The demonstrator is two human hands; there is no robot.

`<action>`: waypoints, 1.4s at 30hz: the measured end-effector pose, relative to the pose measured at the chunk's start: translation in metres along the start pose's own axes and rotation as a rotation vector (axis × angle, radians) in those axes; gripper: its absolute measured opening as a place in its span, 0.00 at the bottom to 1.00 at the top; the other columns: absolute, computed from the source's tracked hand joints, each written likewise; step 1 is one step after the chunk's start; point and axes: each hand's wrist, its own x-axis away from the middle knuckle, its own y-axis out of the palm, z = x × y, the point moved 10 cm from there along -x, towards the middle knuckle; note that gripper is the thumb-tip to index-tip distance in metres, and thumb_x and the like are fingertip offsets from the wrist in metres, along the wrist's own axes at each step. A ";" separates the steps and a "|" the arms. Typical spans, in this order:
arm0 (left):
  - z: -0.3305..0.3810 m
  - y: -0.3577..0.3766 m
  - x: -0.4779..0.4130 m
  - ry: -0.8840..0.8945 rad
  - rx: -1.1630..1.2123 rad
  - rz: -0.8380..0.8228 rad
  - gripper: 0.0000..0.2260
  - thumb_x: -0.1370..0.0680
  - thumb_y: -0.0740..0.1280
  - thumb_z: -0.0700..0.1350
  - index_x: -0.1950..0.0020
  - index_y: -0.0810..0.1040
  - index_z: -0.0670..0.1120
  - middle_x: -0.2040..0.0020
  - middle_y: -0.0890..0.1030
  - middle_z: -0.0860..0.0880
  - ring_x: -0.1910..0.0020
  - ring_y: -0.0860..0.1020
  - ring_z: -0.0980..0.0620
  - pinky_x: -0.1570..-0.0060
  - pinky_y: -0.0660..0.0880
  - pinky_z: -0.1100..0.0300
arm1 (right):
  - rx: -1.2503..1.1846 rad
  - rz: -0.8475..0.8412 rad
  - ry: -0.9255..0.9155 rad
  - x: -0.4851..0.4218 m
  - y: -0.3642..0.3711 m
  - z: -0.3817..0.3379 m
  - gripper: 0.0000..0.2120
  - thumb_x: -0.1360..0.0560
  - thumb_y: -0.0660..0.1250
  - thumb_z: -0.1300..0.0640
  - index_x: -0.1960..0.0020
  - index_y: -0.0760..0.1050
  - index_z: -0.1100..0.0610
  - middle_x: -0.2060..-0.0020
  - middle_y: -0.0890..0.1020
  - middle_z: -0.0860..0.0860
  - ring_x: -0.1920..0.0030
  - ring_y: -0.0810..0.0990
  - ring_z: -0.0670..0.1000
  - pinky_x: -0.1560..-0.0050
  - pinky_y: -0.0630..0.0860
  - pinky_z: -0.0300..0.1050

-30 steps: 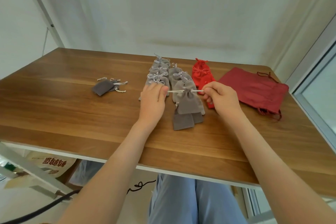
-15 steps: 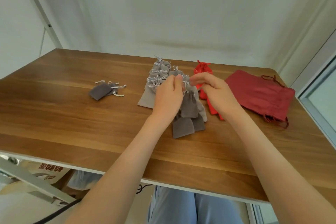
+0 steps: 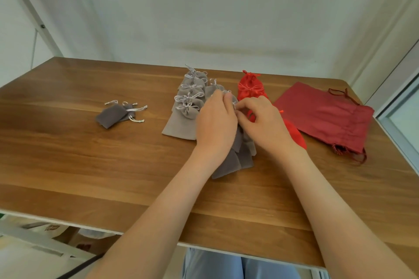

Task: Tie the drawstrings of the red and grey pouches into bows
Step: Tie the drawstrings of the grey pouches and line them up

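At the far left a white shelf frame (image 3: 34, 13) is leaning up along the wall. On the left part of the wooden counter (image 3: 79, 165) two small dark grey pouches (image 3: 113, 115) are lying one over the other, their white cords trailing loose to the right.

Toward the middle, a row of grey pouches with bows (image 3: 190, 95) is running from far to near, overlapping and resting on a larger pale grey pouch (image 3: 179, 127).

Just right of that row the left hand (image 3: 215, 120) is hovering palm down, its fingers (image 3: 227, 96) curling inward and pinching the white drawstring (image 3: 234, 104) at the neck of a grey pouch (image 3: 238, 140). That pouch is sitting between the two hands, near the middle of the counter, on top of more dark grey pouches (image 3: 226, 165) that are fanning out toward the near edge.

The right hand (image 3: 263, 124) is meeting the left one over the same neck, and its fingers (image 3: 243, 106) are bending narrow around the same cord. How far the knot is formed cannot be told, since the hands are covering it.

Beyond the right hand a bright red pouch (image 3: 249, 88) is lying with its bow tied, and more red cloth (image 3: 294, 136) is showing past the right wrist.

Further right a large dark red pouch (image 3: 324, 118) is lying flat, its cords trailing at its far and near ends. A window frame (image 3: 399, 97) is running along the right edge.
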 end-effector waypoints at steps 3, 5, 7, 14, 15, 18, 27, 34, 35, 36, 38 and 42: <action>-0.012 0.010 0.005 -0.023 0.087 -0.002 0.12 0.17 0.52 0.49 0.54 0.68 0.44 0.68 0.72 0.51 0.67 0.73 0.48 0.68 0.63 0.55 | 0.018 0.053 0.020 0.001 -0.002 0.004 0.04 0.24 0.64 0.59 0.55 0.77 0.56 0.62 0.78 0.48 0.56 0.72 0.50 0.57 0.70 0.48; -0.012 0.014 0.009 0.001 0.113 -0.008 0.11 0.17 0.52 0.49 0.51 0.68 0.43 0.68 0.72 0.52 0.69 0.72 0.51 0.70 0.61 0.56 | -0.020 0.105 0.027 0.002 -0.006 0.004 0.04 0.23 0.63 0.58 0.54 0.76 0.56 0.61 0.78 0.47 0.56 0.73 0.50 0.57 0.73 0.50; -0.006 0.017 0.013 0.060 0.144 -0.017 0.10 0.17 0.52 0.48 0.51 0.68 0.44 0.68 0.72 0.52 0.69 0.72 0.51 0.72 0.60 0.57 | -0.116 0.164 0.051 0.003 -0.010 0.004 0.04 0.23 0.63 0.59 0.54 0.76 0.56 0.60 0.78 0.47 0.55 0.75 0.48 0.56 0.73 0.48; 0.007 0.010 0.022 0.168 0.291 0.013 0.07 0.18 0.56 0.43 0.54 0.69 0.46 0.68 0.71 0.57 0.70 0.71 0.63 0.70 0.64 0.68 | -0.412 0.181 0.106 0.003 -0.017 0.007 0.03 0.23 0.65 0.61 0.53 0.78 0.57 0.59 0.80 0.45 0.55 0.77 0.47 0.51 0.74 0.45; 0.005 0.009 0.022 0.155 0.309 0.015 0.07 0.18 0.57 0.42 0.55 0.69 0.46 0.68 0.71 0.57 0.70 0.71 0.63 0.70 0.65 0.68 | -0.407 0.156 0.095 0.002 -0.017 0.005 0.03 0.23 0.66 0.61 0.53 0.78 0.55 0.59 0.79 0.43 0.56 0.76 0.44 0.51 0.73 0.41; -0.001 0.012 0.021 0.110 0.302 -0.004 0.07 0.18 0.57 0.44 0.55 0.70 0.47 0.68 0.72 0.56 0.70 0.71 0.61 0.71 0.64 0.65 | -0.292 0.090 0.070 0.000 -0.016 0.004 0.02 0.24 0.67 0.59 0.53 0.77 0.54 0.61 0.75 0.38 0.58 0.71 0.37 0.56 0.66 0.28; -0.003 0.006 0.021 0.060 0.256 0.089 0.07 0.18 0.57 0.45 0.55 0.72 0.48 0.63 0.76 0.52 0.63 0.74 0.52 0.64 0.68 0.58 | -0.189 0.019 0.048 0.001 -0.008 0.001 0.06 0.25 0.65 0.65 0.49 0.75 0.57 0.59 0.79 0.51 0.54 0.75 0.47 0.55 0.69 0.35; 0.001 0.015 0.023 0.066 0.192 0.044 0.09 0.17 0.53 0.48 0.53 0.67 0.47 0.69 0.72 0.53 0.70 0.71 0.51 0.72 0.60 0.58 | -0.295 0.112 0.083 0.002 -0.014 0.006 0.05 0.24 0.63 0.66 0.53 0.76 0.58 0.61 0.79 0.44 0.58 0.76 0.39 0.58 0.70 0.29; 0.000 0.014 0.023 0.069 0.178 0.049 0.09 0.17 0.53 0.48 0.54 0.67 0.47 0.69 0.71 0.53 0.71 0.71 0.51 0.72 0.60 0.57 | -0.306 0.118 0.091 0.001 -0.015 0.006 0.05 0.24 0.63 0.65 0.53 0.76 0.58 0.60 0.79 0.43 0.58 0.76 0.39 0.58 0.70 0.30; 0.000 0.013 0.023 0.072 0.166 0.054 0.09 0.17 0.53 0.47 0.54 0.67 0.47 0.70 0.71 0.52 0.71 0.71 0.50 0.72 0.60 0.56 | -0.310 0.117 0.094 0.001 -0.014 0.006 0.04 0.24 0.64 0.64 0.53 0.76 0.58 0.60 0.79 0.44 0.57 0.77 0.40 0.57 0.70 0.30; 0.001 0.012 0.022 0.072 0.168 0.056 0.09 0.17 0.54 0.46 0.56 0.67 0.47 0.70 0.71 0.53 0.72 0.69 0.54 0.72 0.60 0.56 | -0.304 0.113 0.089 0.000 -0.014 0.007 0.02 0.24 0.66 0.62 0.54 0.76 0.57 0.59 0.80 0.46 0.56 0.77 0.43 0.57 0.71 0.32; -0.006 0.019 0.016 0.028 0.369 -0.009 0.11 0.18 0.58 0.43 0.60 0.71 0.46 0.71 0.70 0.55 0.72 0.68 0.60 0.69 0.63 0.60 | -0.324 0.138 0.090 0.000 -0.017 0.010 0.03 0.26 0.68 0.60 0.55 0.75 0.53 0.61 0.78 0.45 0.57 0.75 0.45 0.57 0.69 0.38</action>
